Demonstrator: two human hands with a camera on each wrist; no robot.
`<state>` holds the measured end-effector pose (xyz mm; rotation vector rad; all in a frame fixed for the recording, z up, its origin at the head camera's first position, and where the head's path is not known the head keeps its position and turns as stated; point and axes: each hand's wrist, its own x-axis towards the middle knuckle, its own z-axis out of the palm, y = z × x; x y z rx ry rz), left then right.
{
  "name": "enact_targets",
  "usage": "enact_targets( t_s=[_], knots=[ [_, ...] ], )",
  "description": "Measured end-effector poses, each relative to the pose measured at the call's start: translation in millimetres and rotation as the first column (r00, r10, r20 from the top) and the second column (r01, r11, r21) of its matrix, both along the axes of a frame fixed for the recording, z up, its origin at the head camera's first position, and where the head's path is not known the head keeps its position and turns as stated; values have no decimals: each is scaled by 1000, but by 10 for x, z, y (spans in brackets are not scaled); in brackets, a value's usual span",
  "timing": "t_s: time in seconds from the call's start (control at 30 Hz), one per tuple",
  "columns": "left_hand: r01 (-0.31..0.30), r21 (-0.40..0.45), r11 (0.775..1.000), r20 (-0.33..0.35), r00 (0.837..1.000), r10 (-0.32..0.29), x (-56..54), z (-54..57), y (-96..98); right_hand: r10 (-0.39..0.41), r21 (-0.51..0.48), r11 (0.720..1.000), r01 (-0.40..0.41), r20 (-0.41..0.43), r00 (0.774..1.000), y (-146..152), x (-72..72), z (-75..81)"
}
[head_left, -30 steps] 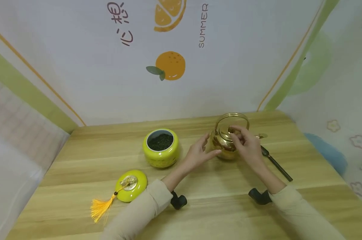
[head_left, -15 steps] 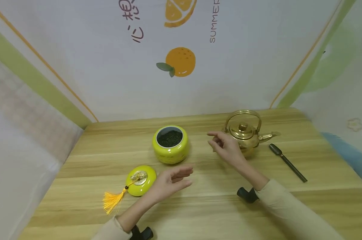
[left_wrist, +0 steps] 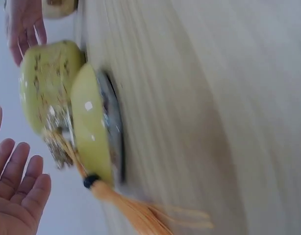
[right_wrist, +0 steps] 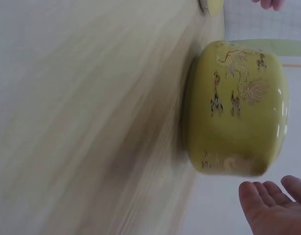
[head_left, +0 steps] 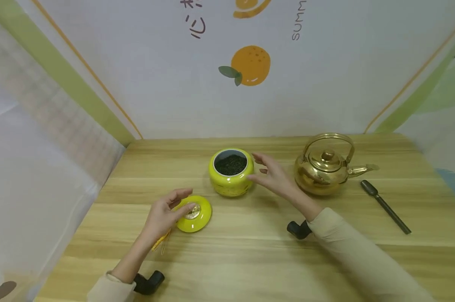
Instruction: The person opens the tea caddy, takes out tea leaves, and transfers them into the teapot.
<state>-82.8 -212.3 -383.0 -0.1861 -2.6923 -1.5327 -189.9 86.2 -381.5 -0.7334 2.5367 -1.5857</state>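
Observation:
A yellow jar (head_left: pixel 229 188) full of dark tea leaves (head_left: pixel 232 165) stands uncovered on the wooden table. Its yellow lid (head_left: pixel 202 218), with a gold ornament and an orange tassel (left_wrist: pixel 136 215), lies to its front left. Over the lid's left side hovers my left hand (head_left: pixel 163 217), fingers spread a little; the left wrist view shows a gap between them and the lid. Close to the jar's right side is my right hand (head_left: pixel 274 178), thumb and fingers apart. In the right wrist view its fingertips stay just off the jar's wall (right_wrist: pixel 229 117). Neither hand holds anything.
A gold kettle (head_left: pixel 319 178) with its lid on and handle up stands to the right, spout pointing right. Beyond it lies a dark tea scoop (head_left: pixel 386 207). A printed cloth wall (head_left: pixel 189 105) closes the table's back. Black wrist mounts (head_left: pixel 148 283) hang under both wrists.
Both hands have left the kettle, whose lid is on, and moved left. My left hand has come over the jar's lid, my right hand beside the jar. The view has shifted too.

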Motion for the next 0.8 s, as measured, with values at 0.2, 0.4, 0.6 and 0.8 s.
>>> enact_targets(
  t_s=[0.2,0.4,0.6,0.8],
  knots=[
    [20,-55,998,48,999,-17,9,-45,-115,29,66,997,-29,-8,1000,-126,-77,-15],
    [44,-99,994,61,997,-38,-33,-115,-139,37,95,995,-37,2,999,-163,-107,-26],
    [49,-131,990,101,994,-36,-71,-144,-128,34,86,996,-35,15,999,-185,-139,-65],
    [51,-175,983,88,995,-36,-86,-158,-121,26,45,999,-28,49,998,-222,-144,-104]
  ],
)
